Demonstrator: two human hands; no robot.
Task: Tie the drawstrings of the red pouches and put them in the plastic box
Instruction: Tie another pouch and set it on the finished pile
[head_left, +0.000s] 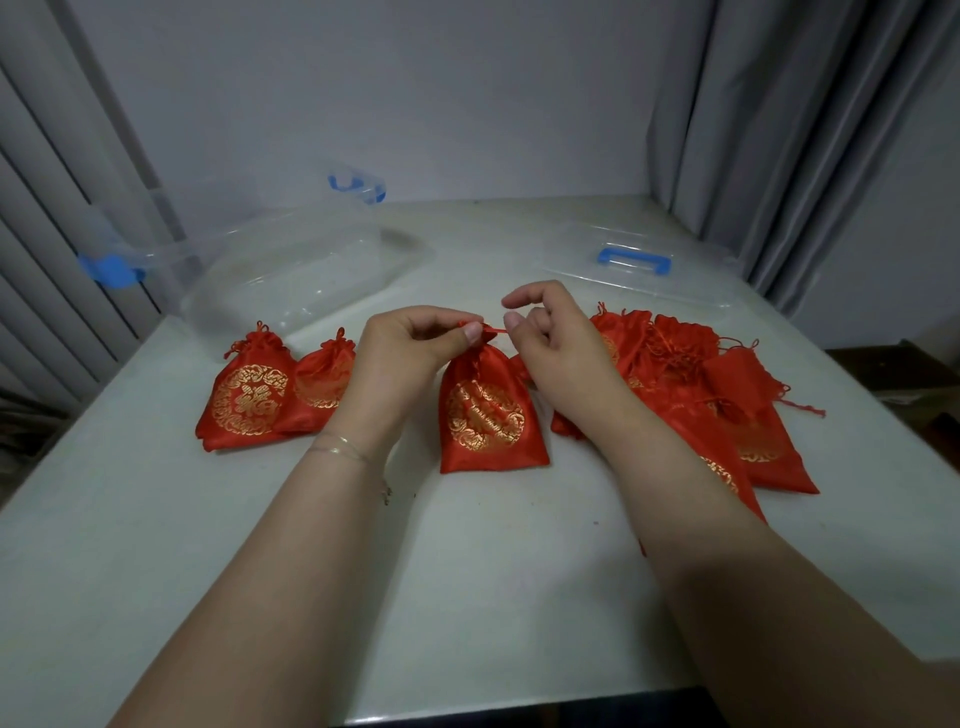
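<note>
A red pouch with a gold emblem (491, 415) lies in the middle of the table, its neck gathered. My left hand (410, 343) pinches the red drawstring (491, 329) at the pouch's neck. My right hand (550, 338) holds the string's other side between thumb and middle fingers, index finger raised. Two tied pouches (249, 400) lie to the left, side by side. A heap of several red pouches (717, 384) lies to the right, partly under my right forearm. The clear plastic box (296, 270) with blue latches stands at the back left; nothing shows inside it.
The box's clear lid (639, 265) with a blue handle lies flat at the back right. Grey curtains (810, 130) hang along both sides. The pale table (493, 571) ends in a front edge near my elbows.
</note>
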